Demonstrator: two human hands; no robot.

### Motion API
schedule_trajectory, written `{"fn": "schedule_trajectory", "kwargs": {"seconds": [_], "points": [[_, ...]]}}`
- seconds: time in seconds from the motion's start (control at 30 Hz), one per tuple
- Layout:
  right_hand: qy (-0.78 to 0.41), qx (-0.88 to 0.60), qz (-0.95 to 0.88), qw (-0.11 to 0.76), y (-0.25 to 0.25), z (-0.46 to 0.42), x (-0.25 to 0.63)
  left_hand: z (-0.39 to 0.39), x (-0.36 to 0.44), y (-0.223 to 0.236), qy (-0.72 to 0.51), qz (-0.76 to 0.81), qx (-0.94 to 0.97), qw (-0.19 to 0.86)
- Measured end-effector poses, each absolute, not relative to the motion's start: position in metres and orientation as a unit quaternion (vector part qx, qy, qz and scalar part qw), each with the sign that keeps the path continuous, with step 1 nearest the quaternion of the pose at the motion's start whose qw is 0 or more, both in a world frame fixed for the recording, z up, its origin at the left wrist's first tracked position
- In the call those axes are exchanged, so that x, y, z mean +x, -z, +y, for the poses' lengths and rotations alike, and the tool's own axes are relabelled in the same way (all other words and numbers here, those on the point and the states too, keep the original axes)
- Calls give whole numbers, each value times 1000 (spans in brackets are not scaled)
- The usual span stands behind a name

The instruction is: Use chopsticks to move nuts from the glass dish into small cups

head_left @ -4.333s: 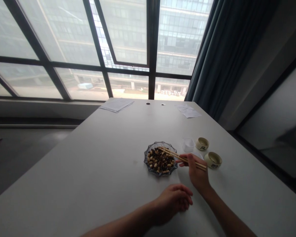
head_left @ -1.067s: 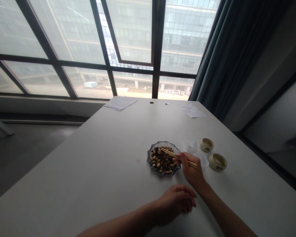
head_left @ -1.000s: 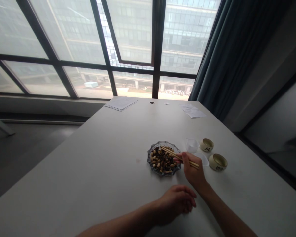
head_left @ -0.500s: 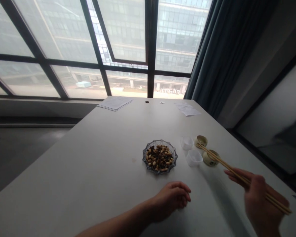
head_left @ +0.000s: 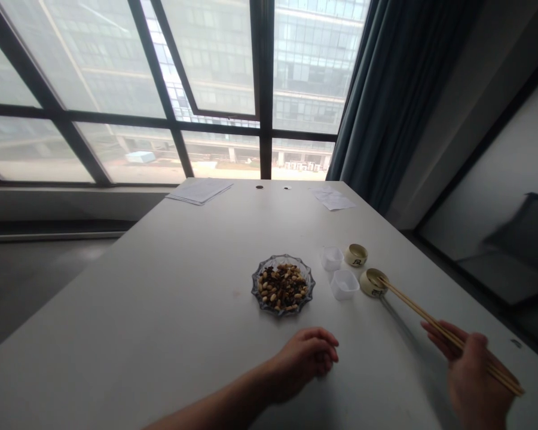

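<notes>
My right hand grips a pair of wooden chopsticks at the lower right; their tips reach over the nearer beige cup. I cannot make out anything between the tips. A glass dish of mixed nuts and dark pieces sits mid-table. My left hand rests on the table in front of the dish, fingers curled loosely, holding nothing that I can see. Two small clear plastic cups stand between the dish and the two beige cups; the farther beige cup is behind.
The white table runs back to a large window. Papers lie at its far left corner, and a paper slip at the far right. A dark curtain hangs on the right.
My right hand has left the dish and swung right with the chopsticks; their tips went from the nuts to the nearer beige cup. My left hand stayed put.
</notes>
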State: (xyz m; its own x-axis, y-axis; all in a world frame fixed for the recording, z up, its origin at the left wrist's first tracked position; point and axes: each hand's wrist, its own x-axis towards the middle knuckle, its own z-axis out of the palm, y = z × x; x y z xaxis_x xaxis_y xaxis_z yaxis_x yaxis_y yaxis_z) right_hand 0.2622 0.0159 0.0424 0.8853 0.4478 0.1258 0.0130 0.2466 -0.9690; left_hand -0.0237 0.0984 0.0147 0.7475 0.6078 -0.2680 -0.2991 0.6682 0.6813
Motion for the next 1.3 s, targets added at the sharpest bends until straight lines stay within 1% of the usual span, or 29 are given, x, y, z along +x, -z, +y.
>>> {"fn": "schedule_trajectory", "kwargs": {"seconds": [0.23,0.43,0.83,1.0,1.17,1.3], "points": [[-150,-582,-221,768,-53,24,252,98,-24,-15,-259,237,312,883],[-150,-612,-218,745,-49,24,248,98,-24,-15,-260,234,312,883],[-119,-618,-225,744,-43,16,248,99,-24,-13,-258,234,316,882],[-108,-613,-221,751,-56,16,235,98,-24,-15,-259,236,314,882],[-104,-579,-327,740,-80,30,206,97,-24,-16,-260,239,311,882],[-144,-541,-454,693,-91,61,171,97,-24,-17,-261,238,310,882]]}}
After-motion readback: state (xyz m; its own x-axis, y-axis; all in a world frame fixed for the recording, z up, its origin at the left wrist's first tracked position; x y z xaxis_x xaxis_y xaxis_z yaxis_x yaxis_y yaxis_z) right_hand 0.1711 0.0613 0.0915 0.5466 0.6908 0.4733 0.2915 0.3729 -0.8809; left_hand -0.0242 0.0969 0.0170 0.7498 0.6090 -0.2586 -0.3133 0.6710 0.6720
